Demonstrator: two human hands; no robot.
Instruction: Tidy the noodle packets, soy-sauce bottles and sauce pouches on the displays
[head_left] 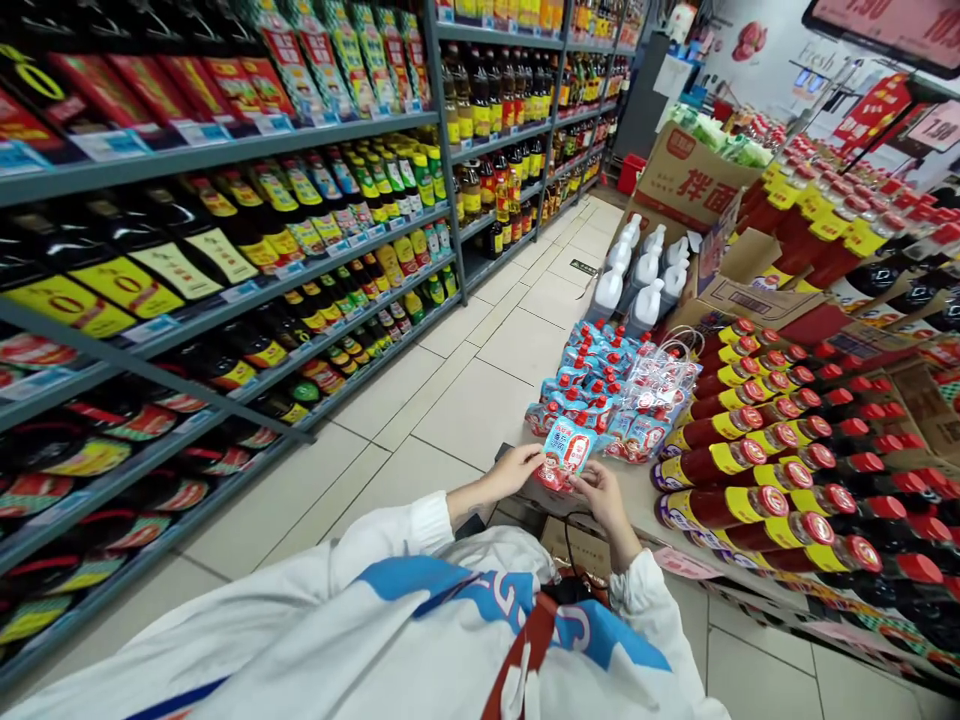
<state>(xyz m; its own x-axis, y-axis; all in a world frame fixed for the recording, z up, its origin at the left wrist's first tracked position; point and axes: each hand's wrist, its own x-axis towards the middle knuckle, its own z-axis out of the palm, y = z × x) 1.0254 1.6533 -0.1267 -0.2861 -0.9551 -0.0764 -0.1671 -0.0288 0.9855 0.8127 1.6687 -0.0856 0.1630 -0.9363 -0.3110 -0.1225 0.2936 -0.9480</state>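
Note:
Between both hands I hold a small blue and red printed pouch (567, 447), its front turned up towards me. My left hand (517, 468) pinches its left edge. The fingers of my right hand (600, 490) close on its lower right corner. Just beyond it, rows of similar blue pouches with red caps (589, 375) stand on the display. To their right lie clear plastic packs (660, 385) of such pouches with white handles. The small print on the held pouch is too fine to read.
Bottles of red sauce (720, 505) stand in rows at the right, close to my right hand. White jugs (646, 300) sit beyond the pouches. A tall shelf (300, 270) of bottles runs along the left, across a tiled aisle (480, 400). An open carton (694, 175) stands further back.

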